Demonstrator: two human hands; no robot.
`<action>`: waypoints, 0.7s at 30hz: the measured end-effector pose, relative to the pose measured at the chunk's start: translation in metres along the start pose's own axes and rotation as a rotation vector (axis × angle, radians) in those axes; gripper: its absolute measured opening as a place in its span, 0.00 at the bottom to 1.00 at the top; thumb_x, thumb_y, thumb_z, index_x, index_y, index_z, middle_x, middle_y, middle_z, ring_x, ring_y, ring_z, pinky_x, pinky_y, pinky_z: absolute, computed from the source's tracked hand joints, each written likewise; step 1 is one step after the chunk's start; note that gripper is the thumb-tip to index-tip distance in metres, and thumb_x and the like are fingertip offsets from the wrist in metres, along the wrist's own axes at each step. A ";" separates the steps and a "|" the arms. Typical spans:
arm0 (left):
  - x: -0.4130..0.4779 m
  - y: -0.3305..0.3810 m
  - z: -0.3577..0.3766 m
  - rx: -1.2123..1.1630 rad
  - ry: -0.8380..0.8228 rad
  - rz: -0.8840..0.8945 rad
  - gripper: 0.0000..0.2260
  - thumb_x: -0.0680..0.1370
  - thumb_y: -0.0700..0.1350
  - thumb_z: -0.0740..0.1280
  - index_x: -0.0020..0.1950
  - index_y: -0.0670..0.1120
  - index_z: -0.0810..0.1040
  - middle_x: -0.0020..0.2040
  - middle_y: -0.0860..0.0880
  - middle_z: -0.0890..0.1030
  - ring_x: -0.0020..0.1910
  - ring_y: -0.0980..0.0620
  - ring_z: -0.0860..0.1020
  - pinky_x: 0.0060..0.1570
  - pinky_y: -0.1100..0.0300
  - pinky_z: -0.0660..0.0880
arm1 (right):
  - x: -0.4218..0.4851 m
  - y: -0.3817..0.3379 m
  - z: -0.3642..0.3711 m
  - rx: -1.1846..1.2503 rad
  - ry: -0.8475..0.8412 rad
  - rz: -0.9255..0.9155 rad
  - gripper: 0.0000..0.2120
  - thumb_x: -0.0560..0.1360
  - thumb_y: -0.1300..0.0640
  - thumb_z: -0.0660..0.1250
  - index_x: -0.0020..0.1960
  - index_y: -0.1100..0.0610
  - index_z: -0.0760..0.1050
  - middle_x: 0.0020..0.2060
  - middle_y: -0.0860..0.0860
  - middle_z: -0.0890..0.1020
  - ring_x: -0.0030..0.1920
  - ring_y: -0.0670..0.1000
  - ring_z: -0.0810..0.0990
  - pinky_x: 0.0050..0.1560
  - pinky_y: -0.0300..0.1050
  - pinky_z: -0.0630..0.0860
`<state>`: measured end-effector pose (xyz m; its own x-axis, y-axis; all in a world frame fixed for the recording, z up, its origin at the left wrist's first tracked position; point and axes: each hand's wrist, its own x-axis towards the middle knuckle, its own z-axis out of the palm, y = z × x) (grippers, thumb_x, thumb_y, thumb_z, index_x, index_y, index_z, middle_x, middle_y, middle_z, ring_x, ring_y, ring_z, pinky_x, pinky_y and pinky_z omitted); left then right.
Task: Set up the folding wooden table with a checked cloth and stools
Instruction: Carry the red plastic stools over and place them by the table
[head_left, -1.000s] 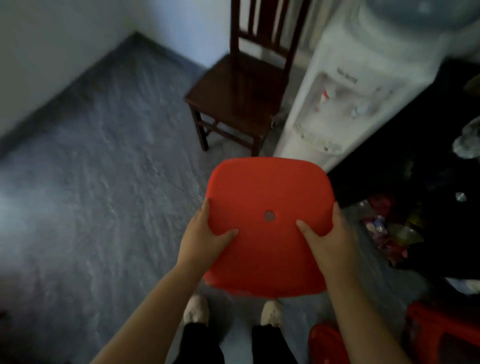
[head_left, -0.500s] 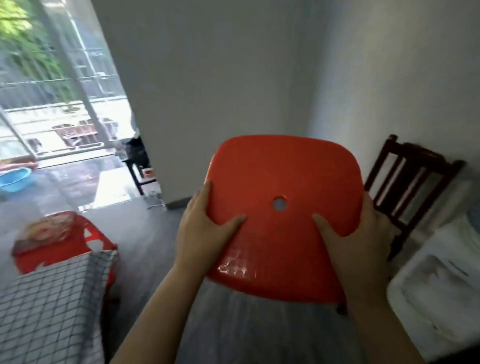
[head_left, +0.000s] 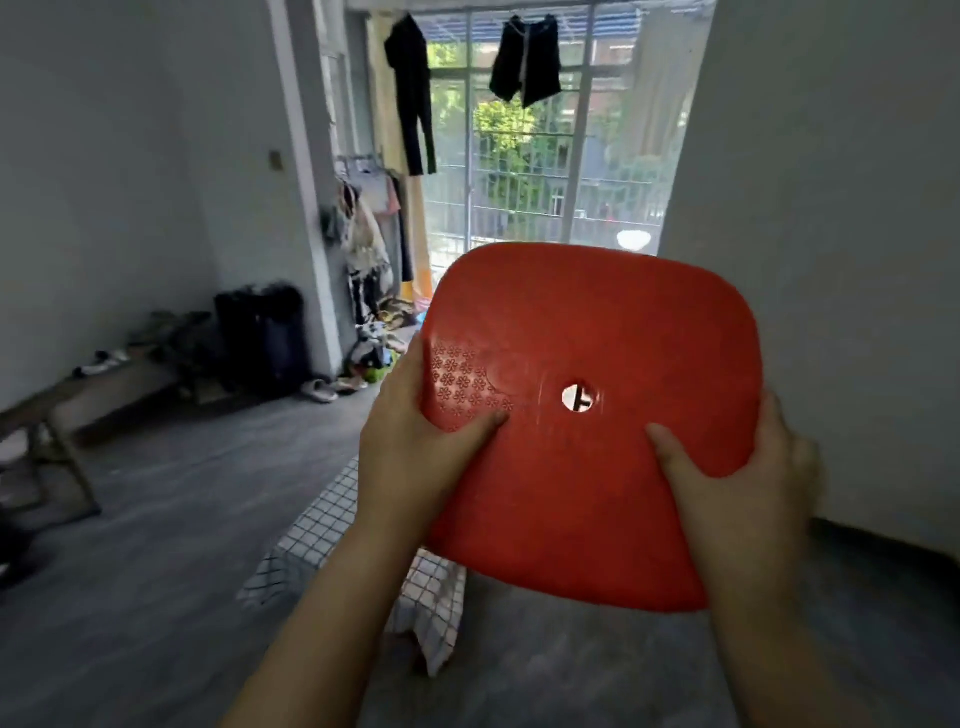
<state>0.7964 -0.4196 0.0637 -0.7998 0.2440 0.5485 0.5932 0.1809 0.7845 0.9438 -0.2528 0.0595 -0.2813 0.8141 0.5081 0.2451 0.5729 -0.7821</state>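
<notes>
Both hands' grip clamps red stool (head_left: 587, 332) seat edges | left hand (head_left: 410, 467) | right hand (head_left: 737, 493)

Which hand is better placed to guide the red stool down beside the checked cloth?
Left, probably. The left hand grips the red stool on the side where the checked cloth lies, below and left. The right hand holds the far edge.

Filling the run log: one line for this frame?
phase: carrying | held: red stool | left hand, right hand: gripping seat edges | checked cloth: on table below
</notes>
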 end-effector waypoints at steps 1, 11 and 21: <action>0.006 -0.012 -0.025 0.036 0.030 -0.008 0.39 0.64 0.56 0.77 0.71 0.62 0.63 0.61 0.64 0.72 0.59 0.61 0.73 0.56 0.64 0.69 | -0.009 -0.015 0.021 0.021 -0.040 -0.010 0.45 0.63 0.36 0.71 0.74 0.50 0.58 0.58 0.58 0.69 0.63 0.58 0.67 0.64 0.58 0.67; 0.059 -0.155 -0.273 0.331 0.257 -0.149 0.39 0.65 0.57 0.76 0.73 0.57 0.64 0.64 0.55 0.75 0.61 0.55 0.73 0.59 0.56 0.70 | -0.124 -0.173 0.257 0.175 -0.392 -0.106 0.43 0.65 0.32 0.66 0.74 0.48 0.57 0.62 0.55 0.68 0.64 0.57 0.67 0.61 0.61 0.70; 0.120 -0.267 -0.408 0.540 0.355 -0.306 0.39 0.66 0.56 0.76 0.74 0.53 0.64 0.67 0.51 0.72 0.64 0.52 0.71 0.62 0.57 0.68 | -0.201 -0.260 0.443 0.245 -0.636 -0.094 0.44 0.66 0.34 0.67 0.75 0.50 0.55 0.63 0.54 0.68 0.65 0.53 0.64 0.62 0.55 0.67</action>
<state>0.5042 -0.8275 0.0377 -0.8648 -0.2018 0.4597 0.2264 0.6605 0.7159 0.5253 -0.6074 0.0009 -0.7993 0.5047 0.3262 -0.0030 0.5395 -0.8420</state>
